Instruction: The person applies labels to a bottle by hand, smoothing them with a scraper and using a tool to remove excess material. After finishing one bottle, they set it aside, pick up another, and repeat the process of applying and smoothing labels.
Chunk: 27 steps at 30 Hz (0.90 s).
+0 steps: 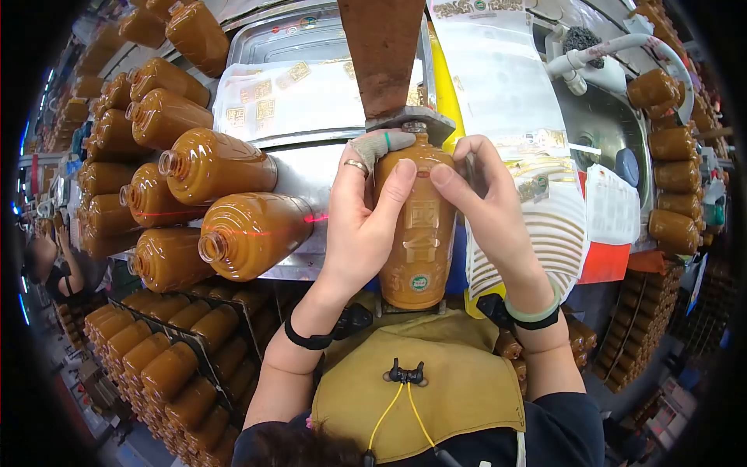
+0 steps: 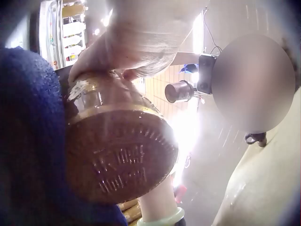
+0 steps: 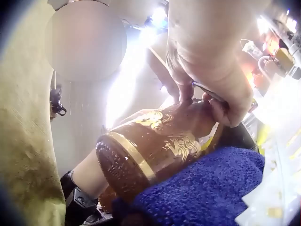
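A glossy amber-brown bottle (image 1: pixel 421 241) lies in front of the person, neck pointing away to a metal bracket (image 1: pixel 412 118). It bears raised characters and a round green label near its base. My left hand (image 1: pixel 364 222) grips its left shoulder, thumb on the upper face and covered fingertip by the neck; a ring is on one finger. My right hand (image 1: pixel 498 206) has bent fingers and its thumb on the right shoulder. In the right wrist view, gold ornament wraps the bottle above a blue cloth (image 3: pixel 202 188). A thin grey strip shows at the right fingers; I cannot tell what it is.
Several similar bottles (image 1: pixel 253 233) lie at left, with stacked racks (image 1: pixel 156 350) below. Gold decal sheets (image 1: pixel 292 97) cover a tray behind. Striped decal sheets (image 1: pixel 533 226) lie at right, near a sink (image 1: pixel 603 117) with a pale pipe (image 1: pixel 622 47). More bottles (image 1: pixel 673 187) stand at far right.
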Tool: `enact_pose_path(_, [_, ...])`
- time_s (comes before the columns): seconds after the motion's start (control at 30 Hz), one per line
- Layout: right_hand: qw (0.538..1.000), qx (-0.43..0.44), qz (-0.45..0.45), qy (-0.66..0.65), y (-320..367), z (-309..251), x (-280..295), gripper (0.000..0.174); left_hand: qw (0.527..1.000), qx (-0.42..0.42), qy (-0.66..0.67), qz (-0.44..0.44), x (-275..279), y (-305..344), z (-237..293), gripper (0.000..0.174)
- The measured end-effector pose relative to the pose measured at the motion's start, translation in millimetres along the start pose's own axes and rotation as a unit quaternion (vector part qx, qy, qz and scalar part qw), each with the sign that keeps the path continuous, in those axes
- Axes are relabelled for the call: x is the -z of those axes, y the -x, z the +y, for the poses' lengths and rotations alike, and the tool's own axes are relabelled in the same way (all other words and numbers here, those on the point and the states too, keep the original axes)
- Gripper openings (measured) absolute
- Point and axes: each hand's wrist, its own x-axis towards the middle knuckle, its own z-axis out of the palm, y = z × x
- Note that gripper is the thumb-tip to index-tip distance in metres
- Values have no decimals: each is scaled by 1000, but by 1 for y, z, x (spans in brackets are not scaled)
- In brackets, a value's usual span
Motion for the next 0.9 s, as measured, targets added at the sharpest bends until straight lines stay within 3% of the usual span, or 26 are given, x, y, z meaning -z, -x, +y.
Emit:
enact_pose_path(0.1, [995,5,-20,93,-6,-13,9,29,999,38,-9,2,1,1,4,28])
enact_pose_path(0.17, [947,221,29,234,-16,-28,14,32,992,54,116,9,0,2,9,35])
enact_pose_path(0.2, [882,333,29,332,-21,-44,15,35,995,35,98,5,2,3,8,42])
enact_pose_path(0.23, [881,333,30,333,-20,-53,12,35,995,34,99,4,1,3,5,42])
enact_pose_path(0.3, [835,383,-120,376,-20,-63,3,37,988,27,149,42,-1,6,0,43])
enact_pose_path(0.33, [821,379,-98,416,-24,-65,3,38,987,26,150,40,-1,7,0,43])
enact_pose_path(0.4, [800,397,-49,447,-36,-69,11,37,992,-92,-54,66,2,10,1,47])
enact_pose_path(0.43, [777,415,-3,473,-42,-70,14,36,992,-93,-53,66,4,12,4,47])
enact_pose_path(0.5, [789,433,13,435,-47,-66,17,34,939,-195,-284,-14,13,16,12,49])
enact_pose_path(0.53, [799,422,15,427,-45,-67,18,34,902,-200,-378,-66,20,16,14,47])
enact_pose_path(0.57, [809,411,18,420,-43,-67,18,33,902,-198,-378,-67,21,16,16,47])
enact_pose_path(0.63, [824,390,20,411,-40,-65,19,34,859,-200,-459,-105,20,13,25,46])
enact_pose_path(0.8, [828,370,41,420,-37,-69,25,35,861,-237,-444,-74,19,10,17,47])
enact_pose_path(0.9, [830,399,49,387,-33,-71,20,30,887,-256,-384,-34,23,13,11,45])
